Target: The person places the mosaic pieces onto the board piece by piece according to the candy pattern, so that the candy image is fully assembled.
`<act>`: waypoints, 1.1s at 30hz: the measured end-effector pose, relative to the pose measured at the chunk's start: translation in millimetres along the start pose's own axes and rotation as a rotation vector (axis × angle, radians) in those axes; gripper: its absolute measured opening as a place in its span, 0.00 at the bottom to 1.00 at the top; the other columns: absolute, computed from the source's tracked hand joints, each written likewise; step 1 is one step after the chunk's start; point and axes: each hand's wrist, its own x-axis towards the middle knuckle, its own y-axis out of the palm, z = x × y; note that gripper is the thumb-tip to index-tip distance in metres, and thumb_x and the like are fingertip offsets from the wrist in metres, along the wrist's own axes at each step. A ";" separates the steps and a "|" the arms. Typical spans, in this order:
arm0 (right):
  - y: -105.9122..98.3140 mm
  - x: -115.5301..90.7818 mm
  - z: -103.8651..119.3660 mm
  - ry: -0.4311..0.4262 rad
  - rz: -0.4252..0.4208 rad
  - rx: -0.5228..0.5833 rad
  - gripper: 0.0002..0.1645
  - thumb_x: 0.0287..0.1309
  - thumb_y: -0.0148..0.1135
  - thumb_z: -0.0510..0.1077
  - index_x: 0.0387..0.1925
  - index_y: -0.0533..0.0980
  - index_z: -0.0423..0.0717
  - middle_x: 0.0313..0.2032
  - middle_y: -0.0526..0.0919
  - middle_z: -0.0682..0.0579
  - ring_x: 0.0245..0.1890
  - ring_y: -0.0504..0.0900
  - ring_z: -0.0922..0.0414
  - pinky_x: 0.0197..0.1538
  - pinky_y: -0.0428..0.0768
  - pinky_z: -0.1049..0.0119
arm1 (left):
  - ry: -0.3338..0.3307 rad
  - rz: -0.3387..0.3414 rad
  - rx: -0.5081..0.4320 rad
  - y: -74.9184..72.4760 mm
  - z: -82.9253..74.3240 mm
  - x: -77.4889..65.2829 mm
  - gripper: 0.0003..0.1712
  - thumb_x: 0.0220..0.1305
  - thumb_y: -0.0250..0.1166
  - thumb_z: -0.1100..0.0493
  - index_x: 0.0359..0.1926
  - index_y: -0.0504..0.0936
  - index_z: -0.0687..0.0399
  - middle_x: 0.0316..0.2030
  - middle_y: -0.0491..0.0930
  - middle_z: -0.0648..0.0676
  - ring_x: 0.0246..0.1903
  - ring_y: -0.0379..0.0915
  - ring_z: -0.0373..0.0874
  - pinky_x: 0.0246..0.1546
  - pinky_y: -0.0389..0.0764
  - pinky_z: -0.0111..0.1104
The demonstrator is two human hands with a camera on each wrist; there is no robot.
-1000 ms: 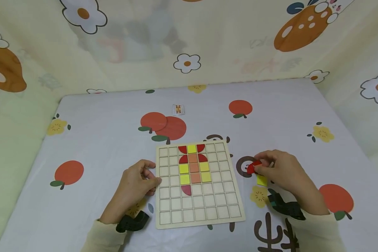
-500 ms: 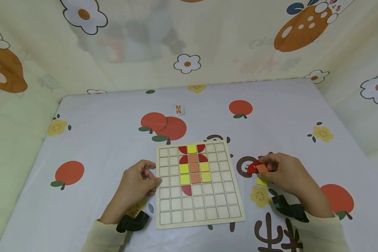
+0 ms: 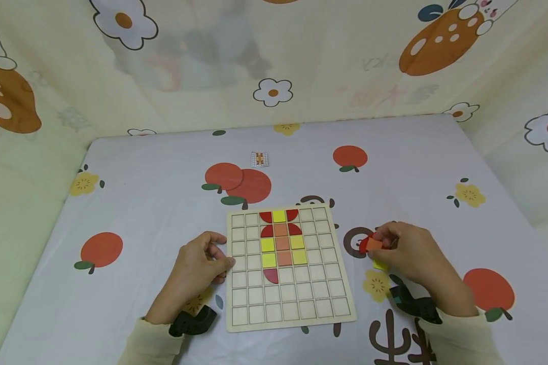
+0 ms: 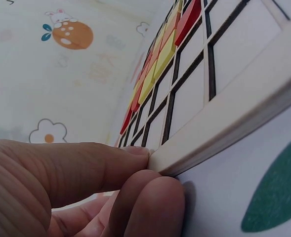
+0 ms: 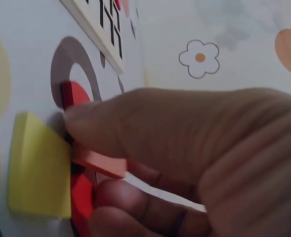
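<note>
A pale wooden grid board [image 3: 287,304] lies on the table, with red, yellow and orange tiles in its upper middle cells. At its left edge, my left hand [image 3: 196,263] pinches the rim between thumb [image 4: 96,165] and fingers. Right of the board, my right hand [image 3: 408,251] holds an orange square tile [image 5: 103,163] between thumb and fingers. Red rounded tiles [image 5: 78,94] lie close under those fingertips, partly covered. A yellow square tile [image 5: 41,168] sits beside them; in the head view the hand hides part of it.
A small printed card [image 3: 260,159] with a grid pattern lies behind the board. The tablecloth [image 3: 164,187] has printed fruits and flowers. A patterned curtain [image 3: 201,66] rises along the table's back edge and sides.
My right hand has come up with the orange tile, first seen half a second ago, and has shifted slightly left. The left hand and the board stay where they were.
</note>
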 end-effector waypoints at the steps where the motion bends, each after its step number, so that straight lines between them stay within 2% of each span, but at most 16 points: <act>1: 0.5 0.3 1.1 -0.004 -0.006 0.010 0.14 0.53 0.79 0.41 0.39 0.82 0.41 0.30 0.80 0.51 0.32 0.77 0.53 0.28 0.77 0.68 | -0.001 0.000 0.002 0.1 -0.1 0.1 0.24 0.59 0.76 0.67 0.55 0.78 0.62 0.30 0.78 0.56 0.19 0.79 0.44 0.23 0.84 0.32; 8: 1.3 1.8 8.2 -0.080 -0.038 0.098 0.08 0.58 0.77 0.42 0.35 0.84 0.45 0.28 0.84 0.55 0.27 0.78 0.56 0.28 0.76 0.69 | -0.001 -0.003 0.005 0.3 -0.6 0.2 0.25 0.59 0.76 0.67 0.55 0.78 0.62 0.30 0.78 0.56 0.19 0.79 0.44 0.23 0.84 0.32; 12: 5.6 2.8 13.6 -0.095 0.021 0.221 0.07 0.62 0.75 0.41 0.39 0.85 0.43 0.29 0.86 0.53 0.26 0.82 0.58 0.27 0.78 0.69 | 0.003 -0.003 0.004 0.1 -0.8 -0.3 0.24 0.59 0.76 0.67 0.55 0.78 0.62 0.30 0.78 0.56 0.19 0.79 0.44 0.23 0.84 0.32; 15: 11.0 4.2 17.6 -0.105 0.054 0.266 0.09 0.61 0.74 0.38 0.43 0.86 0.42 0.31 0.86 0.52 0.27 0.82 0.58 0.28 0.80 0.69 | 0.005 -0.004 0.006 0.0 -0.7 -0.5 0.24 0.59 0.76 0.68 0.55 0.78 0.62 0.30 0.79 0.56 0.19 0.79 0.44 0.23 0.84 0.32; 19: 16.5 5.2 21.3 -0.111 0.059 0.231 0.14 0.56 0.75 0.35 0.45 0.86 0.41 0.34 0.85 0.52 0.31 0.81 0.57 0.34 0.80 0.71 | 0.003 -0.003 0.006 0.2 -0.9 -0.5 0.24 0.59 0.76 0.67 0.55 0.78 0.62 0.29 0.79 0.56 0.19 0.79 0.44 0.23 0.84 0.32; 23: 20.3 5.7 24.4 -0.102 0.059 0.182 0.16 0.54 0.75 0.34 0.46 0.86 0.40 0.33 0.85 0.52 0.32 0.80 0.57 0.33 0.80 0.71 | -0.001 -0.001 0.003 0.3 -0.9 -0.6 0.24 0.59 0.76 0.67 0.55 0.78 0.62 0.29 0.79 0.56 0.19 0.79 0.44 0.23 0.84 0.32; 29: 23.4 5.9 29.3 -0.143 0.019 0.047 0.13 0.52 0.75 0.34 0.41 0.86 0.42 0.29 0.81 0.56 0.29 0.76 0.59 0.29 0.74 0.70 | 0.000 -0.001 0.005 0.2 0.1 -0.1 0.24 0.59 0.76 0.67 0.55 0.78 0.62 0.29 0.79 0.56 0.19 0.79 0.44 0.23 0.84 0.32; 33: 22.1 5.2 31.5 -0.157 0.016 0.003 0.10 0.52 0.76 0.36 0.39 0.87 0.44 0.27 0.77 0.56 0.29 0.73 0.58 0.28 0.70 0.69 | 0.008 0.000 0.007 0.0 0.6 -0.2 0.24 0.59 0.76 0.67 0.55 0.78 0.62 0.29 0.79 0.55 0.18 0.79 0.44 0.22 0.84 0.32</act>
